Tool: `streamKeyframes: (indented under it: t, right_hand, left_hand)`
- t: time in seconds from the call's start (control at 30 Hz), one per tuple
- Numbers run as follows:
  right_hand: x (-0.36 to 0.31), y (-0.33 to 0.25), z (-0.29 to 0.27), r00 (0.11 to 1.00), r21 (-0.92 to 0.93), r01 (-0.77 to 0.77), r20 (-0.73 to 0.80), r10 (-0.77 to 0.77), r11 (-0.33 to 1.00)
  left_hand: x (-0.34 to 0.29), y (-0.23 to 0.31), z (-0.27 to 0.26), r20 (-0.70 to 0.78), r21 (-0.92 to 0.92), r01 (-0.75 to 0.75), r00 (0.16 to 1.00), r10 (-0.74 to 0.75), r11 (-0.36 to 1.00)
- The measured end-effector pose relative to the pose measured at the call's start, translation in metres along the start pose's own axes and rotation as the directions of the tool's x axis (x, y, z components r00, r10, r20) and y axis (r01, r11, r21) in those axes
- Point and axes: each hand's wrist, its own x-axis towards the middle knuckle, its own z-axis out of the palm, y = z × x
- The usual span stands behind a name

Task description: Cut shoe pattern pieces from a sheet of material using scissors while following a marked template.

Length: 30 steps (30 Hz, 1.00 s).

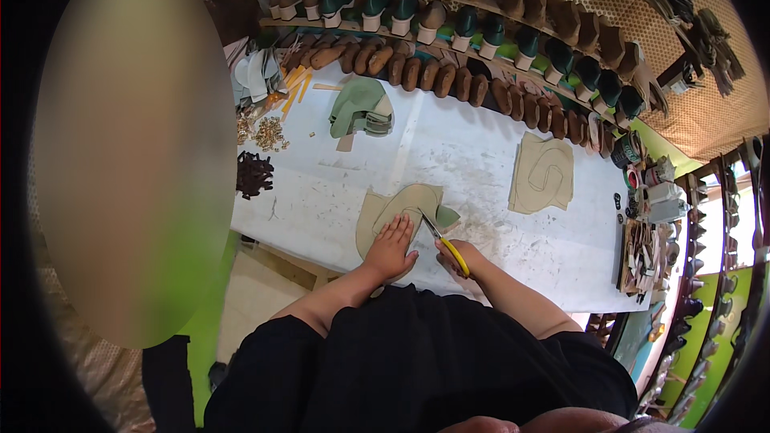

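- The left hand [391,245] lies flat, palm down, its fingers slightly spread, pressing on a tan pattern sheet [384,212].
- The right hand [472,254] is closed around the handles of yellow-handled scissors [455,256]; the blades point away from the person and meet the sheet just right of the left hand's fingertips. How far the blades are parted is too small to tell.
- The sheet lies near the front edge of the white bench [457,140], its upper edge curved.
- A green piece [448,215] shows beside it, right of the blades.
- Farther right lies another tan sheet [529,192], marked with a curved outline.
- Toward the rear left sit stacked green cut pieces [357,104].
- Gold-coloured fittings [271,135] and a dark brown pile [254,176] lie at the left.
- Brown shoe lasts [445,78] line the rear.
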Motion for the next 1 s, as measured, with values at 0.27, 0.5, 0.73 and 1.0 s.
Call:
streamKeyframes:
  t: [0.27,0.5,0.73,1.0]
  right_hand:
    - [-0.002,0.001,-0.017,0.996,0.030,-0.081,0.048,0.079,0.996]
    - [-0.005,-0.010,-0.043,0.993,-0.030,-0.073,0.089,0.075,0.997]
    - [0.005,0.005,-0.053,0.992,-0.117,0.008,0.126,0.007,0.993]
    - [0.009,0.006,-0.058,0.985,-0.113,0.016,0.170,0.004,0.993]
  left_hand:
    - [-0.001,0.000,0.001,-0.032,0.012,-0.018,0.999,0.019,1.000]
    - [-0.002,0.000,0.001,-0.065,0.032,-0.043,0.997,0.045,0.999]
    - [-0.002,-0.009,0.000,-0.063,-0.080,-0.022,0.998,0.017,0.997]
    - [-0.031,-0.032,-0.029,-0.176,-0.018,0.619,0.771,-0.612,0.785]
